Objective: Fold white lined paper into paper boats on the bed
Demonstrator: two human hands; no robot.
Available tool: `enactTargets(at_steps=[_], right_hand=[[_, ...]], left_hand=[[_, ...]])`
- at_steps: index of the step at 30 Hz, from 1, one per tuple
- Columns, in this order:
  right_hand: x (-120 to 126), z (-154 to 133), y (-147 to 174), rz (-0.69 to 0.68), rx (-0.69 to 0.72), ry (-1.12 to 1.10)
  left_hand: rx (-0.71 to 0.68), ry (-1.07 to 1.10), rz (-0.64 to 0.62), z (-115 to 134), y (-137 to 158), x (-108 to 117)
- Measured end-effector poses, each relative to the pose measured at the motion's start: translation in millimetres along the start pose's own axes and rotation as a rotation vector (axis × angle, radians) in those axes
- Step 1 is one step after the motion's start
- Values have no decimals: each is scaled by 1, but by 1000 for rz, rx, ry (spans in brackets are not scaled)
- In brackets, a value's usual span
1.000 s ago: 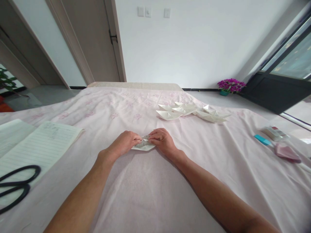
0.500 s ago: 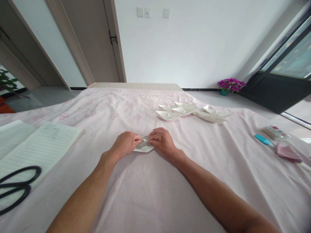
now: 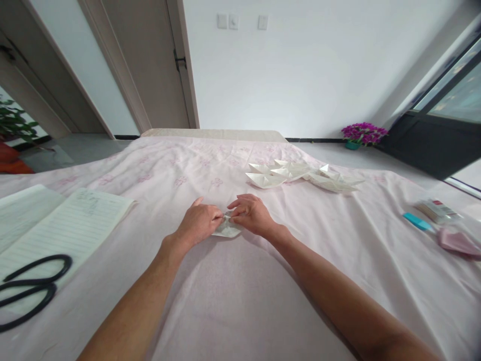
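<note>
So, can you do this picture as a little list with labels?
Left hand: pinching small whitish folded paper
Right hand: pinching the same folded paper
Farther back: pale paper boats, grouped right of centre
Left side: black-handled scissors, partly over white lined paper
Right side: bright blue flat object, pink object
Underneath: pale pink flowered cloth

Both forearms (image 3: 145,286) stretch forward, the left fingers (image 3: 215,214) and right fingers (image 3: 239,217) pinching close together.

Folded paper (image 3: 228,231) whitish; cloth (image 3: 225,296) pale pink, flower-patterned; notebook (image 3: 84,220) ruled; scissor handles (image 3: 32,283) black.
</note>
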State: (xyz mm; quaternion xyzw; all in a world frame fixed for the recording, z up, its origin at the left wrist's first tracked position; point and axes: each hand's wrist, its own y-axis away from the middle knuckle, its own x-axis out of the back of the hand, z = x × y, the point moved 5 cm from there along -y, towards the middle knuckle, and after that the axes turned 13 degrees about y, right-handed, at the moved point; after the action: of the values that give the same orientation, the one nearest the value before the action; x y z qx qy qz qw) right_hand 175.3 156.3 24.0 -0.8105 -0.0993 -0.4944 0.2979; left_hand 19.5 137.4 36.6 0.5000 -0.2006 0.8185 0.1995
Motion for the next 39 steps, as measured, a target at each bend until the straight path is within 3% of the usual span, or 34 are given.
enactTargets(at_steps=[9, 16, 25, 31, 39], right_hand=[[2, -11, -1, 52, 53, 79], [4, -18, 1, 74, 90, 95], [7, -18, 0, 24, 99, 167], [7, -31, 1, -4, 182, 141], [10, -33, 0, -32, 149, 197]], left_hand=[[-20, -171, 114, 6, 1, 7], [-39, -186, 81, 7, -2, 5], [-141, -204, 139, 12, -2, 6], [-198, -209, 148, 10, -2, 4], [-162, -209, 124, 9, -1, 6]])
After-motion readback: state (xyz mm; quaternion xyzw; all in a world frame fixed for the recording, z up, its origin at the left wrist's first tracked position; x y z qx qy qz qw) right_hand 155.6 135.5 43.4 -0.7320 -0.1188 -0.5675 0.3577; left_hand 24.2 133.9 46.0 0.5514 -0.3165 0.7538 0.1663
